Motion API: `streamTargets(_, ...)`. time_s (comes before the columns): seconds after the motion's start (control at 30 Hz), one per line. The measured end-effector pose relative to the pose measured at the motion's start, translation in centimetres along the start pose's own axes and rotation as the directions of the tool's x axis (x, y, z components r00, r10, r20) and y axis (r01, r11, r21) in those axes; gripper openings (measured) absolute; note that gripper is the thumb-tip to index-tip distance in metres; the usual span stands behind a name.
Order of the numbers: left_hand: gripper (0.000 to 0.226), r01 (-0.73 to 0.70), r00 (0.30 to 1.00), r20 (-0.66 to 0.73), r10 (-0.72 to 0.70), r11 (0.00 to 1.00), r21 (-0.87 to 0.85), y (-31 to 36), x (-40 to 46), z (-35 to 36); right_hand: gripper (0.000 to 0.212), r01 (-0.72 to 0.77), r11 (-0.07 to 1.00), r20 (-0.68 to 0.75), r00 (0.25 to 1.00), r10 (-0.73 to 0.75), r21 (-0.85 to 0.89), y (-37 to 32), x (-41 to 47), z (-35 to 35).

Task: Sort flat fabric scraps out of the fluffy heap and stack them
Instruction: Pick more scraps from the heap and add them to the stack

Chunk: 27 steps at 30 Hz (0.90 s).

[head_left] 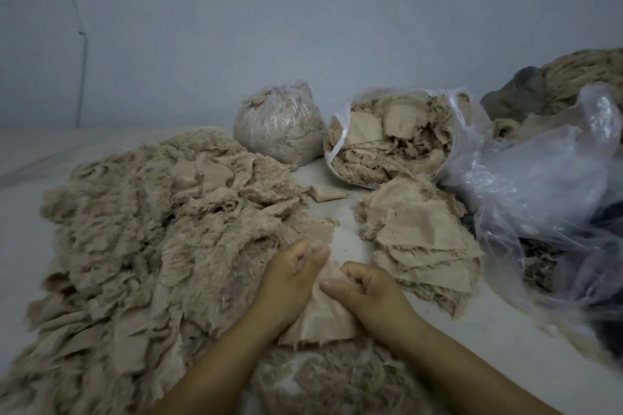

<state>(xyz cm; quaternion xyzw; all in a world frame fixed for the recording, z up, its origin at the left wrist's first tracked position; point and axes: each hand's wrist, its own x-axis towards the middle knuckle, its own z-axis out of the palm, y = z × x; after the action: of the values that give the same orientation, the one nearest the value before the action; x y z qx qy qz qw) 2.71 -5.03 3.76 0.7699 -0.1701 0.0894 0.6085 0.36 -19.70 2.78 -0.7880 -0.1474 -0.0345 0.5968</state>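
Item: scrap (322, 317), beige flat fabric with frayed edges, lying low in the centre on the pale floor (340, 209), between the heap (141, 229) on the left and the stack (428, 239) on the right. Handling, as judged: very light, limp, no stiffness, so it will droop and fold wherever it is unsupported; the smooth backing may slide on its neighbours, and loose pile clings at the edges. Best held at two separated points along the upper edge, so that it hangs flat for laying down. Left hand (296, 266): fingers curled, pinching the scrap's upper left part, forearm coming up from the lower edge. Right hand (365, 285): fingers curled, thumb pointing left, gripping the scrap's upper right part; the two hands sit close together, knuckles up. Stack: flat pieces overlapped, just right of the right hand. Also present: tied bag (278, 125); open bag (391, 135) of offcuts; loose plastic (539, 185).
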Motion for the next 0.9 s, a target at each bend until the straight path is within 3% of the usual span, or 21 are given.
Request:
streamTargets(0.17,0.038,0.04,0.982,-0.186,-0.016,0.991,0.124,-0.5,0.7,-0.4,0.029,-0.084,0.973,0.045,0.996,0.076,0.216,0.2,-0.1,-0.8)
streamTargets(0.27,0.036,-0.021,0.997,-0.073,0.033,0.987,0.157,-0.6,0.4,0.2,0.037,-0.123,0.964,0.088,0.991,0.105,0.234,-0.1,-0.2,-0.3)
streamTargets(0.33,0.038,-0.068,0.997,-0.015,0.073,0.975,0.21,-0.7,0.1,0.8,0.03,-0.086,0.979,0.055,0.996,0.077,0.184,-0.2,0.0,-0.2)
streamTargets(0.4,0.036,-0.023,0.993,-0.109,0.049,0.974,0.227,-0.9,0.7,0.5,0.026,-0.051,0.985,0.014,0.999,0.05,0.164,-0.2,0.2,-0.4)
streamTargets(0.47,0.033,0.09,0.959,-0.277,-0.059,0.991,0.1,-0.9,1.4,-0.5,0.034,-0.051,0.978,-0.034,0.998,0.059,0.201,-0.3,0.1,-0.6)
streamTargets(0.53,0.035,0.093,0.937,-0.333,-0.107,0.994,-0.056,-0.8,1.5,-1.5,0.043,-0.074,0.956,-0.083,0.991,0.102,0.285,-0.3,0.0,-0.7)
streamTargets(0.63,0.029,0.089,0.991,-0.083,-0.102,0.986,-0.141,-0.1,0.4,-0.5,0.048,-0.084,0.929,-0.11,0.985,0.132,0.362,-0.2,0.1,-0.7)
streamTargets(0.7,0.023,0.09,0.994,0.061,-0.087,0.994,-0.054,0.1,-0.1,0.6,0.043,-0.065,0.926,-0.127,0.985,0.12,0.371,-0.2,0.3,-0.4)
streamTargets(0.77,0.024,0.097,0.995,-0.008,-0.098,0.993,-0.062,0.1,0.2,0.9,0.029,-0.031,0.939,-0.209,0.972,0.108,0.343,0.0,0.4,-0.3)
streamTargets(0.9,0.03,0.179,0.937,-0.209,-0.279,0.9,-0.398,0.1,1.1,-0.6,0.022,-0.008,0.929,-0.337,0.931,0.142,0.37,0.5,0.7,-0.7)
